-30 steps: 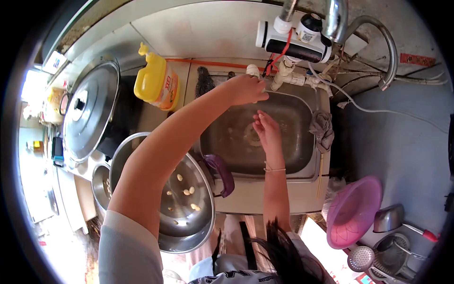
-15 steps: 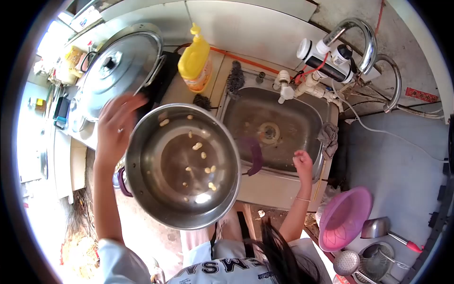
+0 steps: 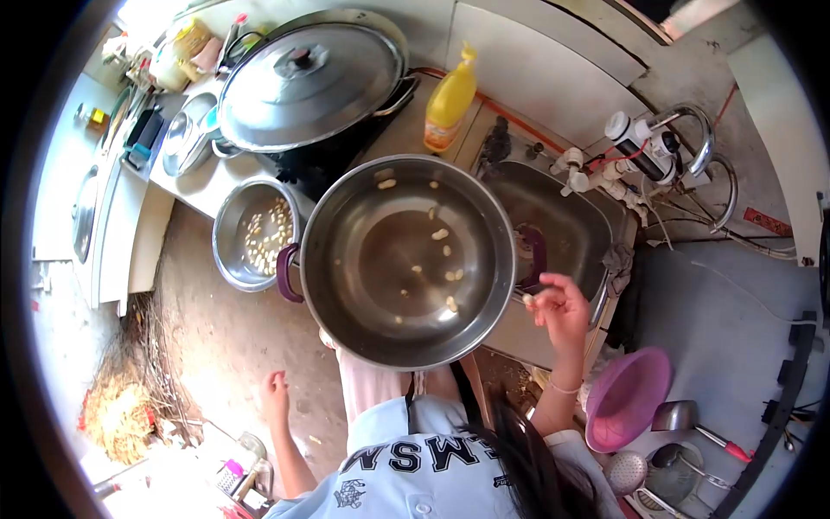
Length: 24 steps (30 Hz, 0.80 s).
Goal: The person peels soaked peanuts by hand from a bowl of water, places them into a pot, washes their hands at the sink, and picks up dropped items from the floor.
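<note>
A wide steel pot [image 3: 333, 268] with purple handles sits in front of me at the counter's edge, overlapping the sink. Several pale peanuts [image 3: 440, 234] lie scattered over its bottom. Just beyond its right rim is my right hand [image 3: 562, 316], fingers bent and closed on a small pale piece that looks like a peanut. My left hand [image 3: 275, 396] hangs low on the left, apart from the pot, its fingers loosely parted and nothing visible in them. Left of the large pot, a smaller steel pot [image 3: 226, 227] contains many peanuts.
A big lidded pan [image 3: 316, 82] stands on the stove at the back left. Beside it is a yellow pump bottle [image 3: 450, 99]. Behind the pot are the metal sink [image 3: 575, 212] and its tap [image 3: 575, 180]. A pink basin [image 3: 627, 398] and metal ladles stand lower right.
My left hand has moved from beside the large pot's left rim down toward my body. My right hand has come nearer the right rim. The view has shifted, revealing the smaller pot.
</note>
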Each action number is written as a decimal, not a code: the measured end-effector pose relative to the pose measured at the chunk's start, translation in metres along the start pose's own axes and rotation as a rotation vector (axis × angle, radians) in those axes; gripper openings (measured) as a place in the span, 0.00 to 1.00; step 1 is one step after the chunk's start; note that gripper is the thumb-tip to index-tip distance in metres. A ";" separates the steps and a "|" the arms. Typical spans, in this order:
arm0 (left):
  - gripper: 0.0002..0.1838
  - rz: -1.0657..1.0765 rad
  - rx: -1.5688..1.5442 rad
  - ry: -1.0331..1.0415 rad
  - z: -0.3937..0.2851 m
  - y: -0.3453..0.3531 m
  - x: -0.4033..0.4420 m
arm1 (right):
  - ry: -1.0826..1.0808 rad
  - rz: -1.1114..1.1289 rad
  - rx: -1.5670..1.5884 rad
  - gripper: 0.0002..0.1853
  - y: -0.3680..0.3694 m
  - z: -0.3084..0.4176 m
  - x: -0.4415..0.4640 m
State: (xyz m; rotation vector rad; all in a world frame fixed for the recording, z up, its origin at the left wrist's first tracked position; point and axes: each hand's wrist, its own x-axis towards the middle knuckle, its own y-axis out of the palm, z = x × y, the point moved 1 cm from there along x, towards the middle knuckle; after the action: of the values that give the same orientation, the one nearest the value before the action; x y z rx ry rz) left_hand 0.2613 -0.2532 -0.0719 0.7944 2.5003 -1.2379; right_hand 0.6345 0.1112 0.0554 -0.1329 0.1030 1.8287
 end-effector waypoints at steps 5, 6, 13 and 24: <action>0.11 0.077 0.055 0.132 -0.027 0.010 0.036 | -0.072 -0.296 0.179 0.05 -0.004 -0.010 -0.007; 0.11 0.075 0.038 0.171 -0.037 0.003 0.045 | -0.069 -0.327 0.257 0.06 -0.007 -0.013 -0.018; 0.10 -0.084 -0.064 0.415 -0.099 -0.047 0.137 | 0.315 0.799 0.089 0.06 0.154 0.022 -0.097; 0.23 0.126 0.059 0.624 -0.132 -0.033 0.311 | 0.084 0.222 -0.453 0.06 0.514 -0.106 0.007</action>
State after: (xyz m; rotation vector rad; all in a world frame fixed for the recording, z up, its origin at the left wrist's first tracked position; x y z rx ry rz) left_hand -0.0102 -0.0522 -0.1044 1.5250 2.8137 -1.1544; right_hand 0.1407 -0.0301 -0.0499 -0.5343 -0.2491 2.0432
